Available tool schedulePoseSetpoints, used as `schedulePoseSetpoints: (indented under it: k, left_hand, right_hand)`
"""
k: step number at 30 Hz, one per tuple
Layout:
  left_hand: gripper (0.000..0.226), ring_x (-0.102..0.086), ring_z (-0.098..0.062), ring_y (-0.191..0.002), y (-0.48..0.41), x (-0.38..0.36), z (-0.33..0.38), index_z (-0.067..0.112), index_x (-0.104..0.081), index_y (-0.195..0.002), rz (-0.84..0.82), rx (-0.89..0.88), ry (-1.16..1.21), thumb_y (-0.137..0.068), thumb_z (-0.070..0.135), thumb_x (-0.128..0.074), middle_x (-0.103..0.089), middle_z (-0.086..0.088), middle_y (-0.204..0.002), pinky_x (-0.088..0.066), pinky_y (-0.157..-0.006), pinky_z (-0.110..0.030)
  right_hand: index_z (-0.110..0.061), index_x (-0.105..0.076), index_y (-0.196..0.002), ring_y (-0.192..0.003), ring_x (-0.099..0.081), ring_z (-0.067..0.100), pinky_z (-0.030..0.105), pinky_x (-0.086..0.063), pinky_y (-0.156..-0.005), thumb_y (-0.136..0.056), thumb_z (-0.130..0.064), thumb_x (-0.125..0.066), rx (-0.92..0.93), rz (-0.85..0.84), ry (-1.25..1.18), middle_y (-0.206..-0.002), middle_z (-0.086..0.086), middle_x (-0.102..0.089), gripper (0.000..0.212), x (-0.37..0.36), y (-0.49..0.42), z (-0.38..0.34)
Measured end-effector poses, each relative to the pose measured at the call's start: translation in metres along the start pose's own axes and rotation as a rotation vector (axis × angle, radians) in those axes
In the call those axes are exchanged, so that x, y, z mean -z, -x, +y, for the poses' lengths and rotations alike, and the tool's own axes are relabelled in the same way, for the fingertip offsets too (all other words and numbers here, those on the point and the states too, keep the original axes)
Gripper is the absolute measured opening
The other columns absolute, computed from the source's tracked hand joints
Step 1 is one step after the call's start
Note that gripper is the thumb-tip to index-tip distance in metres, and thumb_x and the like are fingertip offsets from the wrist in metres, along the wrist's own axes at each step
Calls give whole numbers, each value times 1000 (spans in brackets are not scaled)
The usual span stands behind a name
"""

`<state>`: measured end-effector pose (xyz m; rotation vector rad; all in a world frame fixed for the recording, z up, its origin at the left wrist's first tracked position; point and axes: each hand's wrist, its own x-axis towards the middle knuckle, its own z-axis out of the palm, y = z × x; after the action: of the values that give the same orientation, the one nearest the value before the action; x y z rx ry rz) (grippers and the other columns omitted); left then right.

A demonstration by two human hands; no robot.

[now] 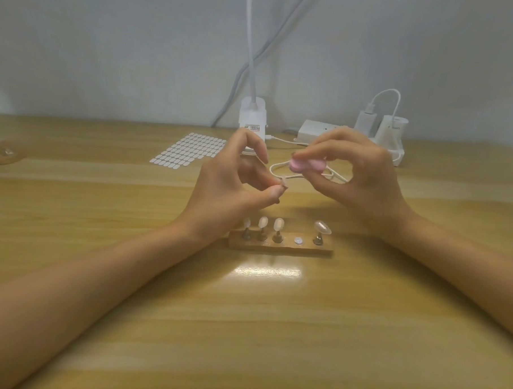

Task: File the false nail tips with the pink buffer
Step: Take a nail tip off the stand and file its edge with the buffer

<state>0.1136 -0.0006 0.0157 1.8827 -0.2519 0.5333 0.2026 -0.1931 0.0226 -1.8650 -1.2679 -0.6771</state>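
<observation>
Item 1: left hand [232,178], pinching 1 false nail tip [284,182] above the stand [279,246].
Item 2: right hand [359,175], gripping the pink buffer [308,164], near the tip and seemingly apart.
I'd brace the tip firmly and stroke lightly along its edge.
Item 3: 4 mounted tips [278,224], waiting.

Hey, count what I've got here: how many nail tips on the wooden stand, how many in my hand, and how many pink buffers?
Nail tips on the wooden stand: 4
Nail tip pinched in the left hand: 1
Pink buffer in the right hand: 1
Total: 6
</observation>
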Motion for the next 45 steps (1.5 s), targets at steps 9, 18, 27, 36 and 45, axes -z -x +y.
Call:
schedulePoseSetpoints:
  k: [9, 18, 27, 36, 45]
  left_hand:
    - [40, -74, -9, -69, -1, 0, -1, 20, -45, -92, -8, -34, -18, -83, 6, -82, -77, 2, -74, -43, -62, -6]
    - [37, -74, -9, -70, -2, 1, -2, 18, -46, -94, -11, -37, -36, -84, 7, -80, -76, 3, -72, -43, -61, -7]
    - [40, -74, -10, -70, -3, 1, -3, 21, -45, -91, -11, -39, -15, -83, 5, -80, -76, 0, -73, -42, -61, -6]
    - [41, -76, -14, -75, -4, 1, -4, 17, -43, -93, 13, -17, 25, -84, 4, -81, -77, -2, -78, -48, -64, -12]
    - [41, -76, -19, -79, -3, 2, -2, 16, -43, -91, -82, -49, 120, -83, -2, -79, -75, -2, -77, -48, -59, -15]
  right_hand:
    - [-11, -78, -102, -89, -65, 18, 31, -52, -83, -86, -7, -81, 13, -36, -33, -94, 6, -68, 16, 1, 2, -3]
    - [-6, -78, -101, -89, -65, 18, 30, -53, -81, -85, -3, -80, 94, -90, -3, -95, 8, -66, 17, -5, 0, -12]
    - [-5, -78, -101, -86, -64, 18, 30, -53, -81, -85, -3, -79, 76, -77, 12, -94, 9, -66, 16, -6, -3, -16]
    - [-7, -77, -103, -86, -63, 18, 31, -53, -80, -87, -4, -78, 17, -42, 33, -94, 9, -66, 16, -2, -7, -10]
    - [-11, -76, -103, -91, -64, 12, 36, -54, -83, -92, -16, -74, -86, -8, -96, -94, 1, -68, 12, -1, -8, -8]
